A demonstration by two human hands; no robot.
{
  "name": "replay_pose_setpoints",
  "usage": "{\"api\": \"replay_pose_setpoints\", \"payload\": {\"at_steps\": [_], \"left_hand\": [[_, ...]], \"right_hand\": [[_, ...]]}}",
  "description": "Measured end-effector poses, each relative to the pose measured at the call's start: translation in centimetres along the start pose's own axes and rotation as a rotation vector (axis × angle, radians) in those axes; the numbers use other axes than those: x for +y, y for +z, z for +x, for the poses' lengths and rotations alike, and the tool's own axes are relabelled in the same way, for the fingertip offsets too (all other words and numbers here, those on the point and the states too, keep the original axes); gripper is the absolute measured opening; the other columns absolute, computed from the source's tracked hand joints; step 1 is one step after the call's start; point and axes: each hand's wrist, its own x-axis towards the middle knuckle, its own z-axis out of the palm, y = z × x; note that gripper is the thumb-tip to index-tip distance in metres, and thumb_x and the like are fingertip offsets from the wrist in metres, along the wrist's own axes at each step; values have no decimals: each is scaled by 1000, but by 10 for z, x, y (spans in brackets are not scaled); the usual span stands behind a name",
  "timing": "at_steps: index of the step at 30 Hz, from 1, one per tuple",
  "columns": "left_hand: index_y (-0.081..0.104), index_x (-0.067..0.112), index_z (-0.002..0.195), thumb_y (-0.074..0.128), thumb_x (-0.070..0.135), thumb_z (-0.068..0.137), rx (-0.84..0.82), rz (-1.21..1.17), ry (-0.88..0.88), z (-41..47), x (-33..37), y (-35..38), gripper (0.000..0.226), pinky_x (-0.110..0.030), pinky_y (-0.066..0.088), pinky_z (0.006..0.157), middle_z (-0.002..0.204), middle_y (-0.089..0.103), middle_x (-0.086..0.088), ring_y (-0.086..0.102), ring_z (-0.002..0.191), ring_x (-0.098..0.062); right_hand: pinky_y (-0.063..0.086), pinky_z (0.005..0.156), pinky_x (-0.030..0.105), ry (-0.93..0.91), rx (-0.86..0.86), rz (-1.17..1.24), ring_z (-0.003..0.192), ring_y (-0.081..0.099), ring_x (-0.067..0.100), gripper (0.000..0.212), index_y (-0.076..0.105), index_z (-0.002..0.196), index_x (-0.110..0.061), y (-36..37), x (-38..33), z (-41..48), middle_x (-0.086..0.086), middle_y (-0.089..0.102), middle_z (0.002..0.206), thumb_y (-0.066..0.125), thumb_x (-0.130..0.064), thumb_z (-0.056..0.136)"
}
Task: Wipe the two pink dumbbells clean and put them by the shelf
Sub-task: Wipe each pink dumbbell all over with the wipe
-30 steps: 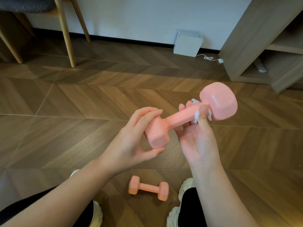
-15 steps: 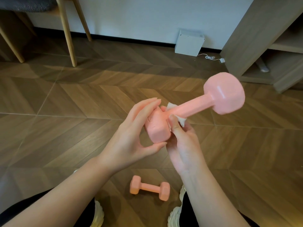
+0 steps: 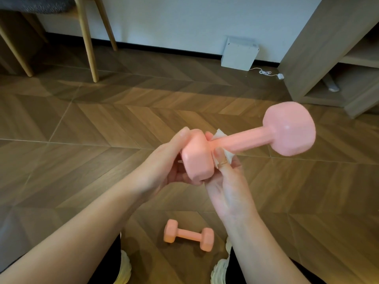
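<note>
I hold one pink dumbbell (image 3: 248, 141) in the air, its far head pointing up and right. My left hand (image 3: 162, 162) grips the near head between fingers and thumb. My right hand (image 3: 227, 181) wraps a white wipe (image 3: 226, 155) around the handle right beside that near head, thumb pressing on top. A second pink dumbbell (image 3: 188, 235) lies on the wooden floor between my feet, below both hands. The wooden shelf (image 3: 311, 52) stands at the upper right.
A white box (image 3: 239, 54) with a thin cable (image 3: 266, 73) sits against the wall left of the shelf. Wooden chair legs (image 3: 87, 37) stand at the upper left. My shoes (image 3: 218, 271) are at the bottom edge.
My right hand slid the wipe down the handle from the far head to the near head. The dumbbell's far head swung further right and outward.
</note>
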Motion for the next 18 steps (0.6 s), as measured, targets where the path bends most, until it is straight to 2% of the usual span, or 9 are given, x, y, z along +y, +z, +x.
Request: {"api": "replay_pose_setpoints", "payload": {"at_steps": [2,4,6,8,10,12,13,15,18], "left_hand": [[74,30,112,37,73,88,-31,-88,-136,-1,5,-3,61,-37,62,68,116,70,-21,71,87,-32],[73,31,116,38,74,82,-64,-103,-194,-3,7,-5,66,-36,62,70,122,69,-17,70,97,-33],[67,30,127,44,82,76,-32,-43,-146,-4,7,-6,76,-37,59,79,123,69,-9,68,104,-26],[52,28,140,63,83,63,62,87,42,-5,2,-11,95,-34,56,87,128,65,0,66,111,-15],[41,34,141,81,65,62,86,297,273,-8,-1,-12,93,-29,55,88,131,59,11,61,118,-11],[42,35,136,87,35,71,104,469,346,-11,-1,-6,79,-22,55,82,123,57,25,59,114,-4],[43,35,136,86,29,72,151,501,335,-12,1,-3,77,-19,55,79,120,57,28,59,111,0],[48,33,137,84,36,71,221,418,256,-10,1,-3,76,-20,55,76,119,60,21,62,107,1],[62,30,128,67,62,81,123,153,-6,-9,10,-5,56,-28,59,68,114,71,-6,72,94,-16]], "right_hand": [[44,107,52,-10,-1,-17,109,69,19,25,82,84,-27,4,2,-3,2,75,107,74,-25,61],[45,106,51,-15,18,-19,105,70,18,21,82,81,-29,4,2,-3,1,76,104,73,-26,62],[42,109,50,-21,34,16,105,70,18,18,82,78,-28,5,0,-1,1,77,101,70,-23,66],[38,113,49,-35,12,22,106,68,19,17,82,77,-26,7,-1,0,2,77,99,70,-21,67],[40,112,49,-20,27,11,108,67,20,16,82,75,-26,9,-1,0,2,77,98,69,-20,68],[47,106,47,8,87,-12,110,67,21,16,81,71,-30,11,-1,1,0,77,98,69,-21,66],[48,105,46,14,99,-26,111,67,21,16,81,71,-32,11,-1,1,0,77,99,69,-21,66],[47,106,46,13,87,-33,112,67,21,17,82,74,-31,12,0,2,1,77,103,69,-21,68],[51,101,49,25,21,-17,110,69,22,28,80,94,-24,10,3,4,6,75,111,75,-27,66]]}}
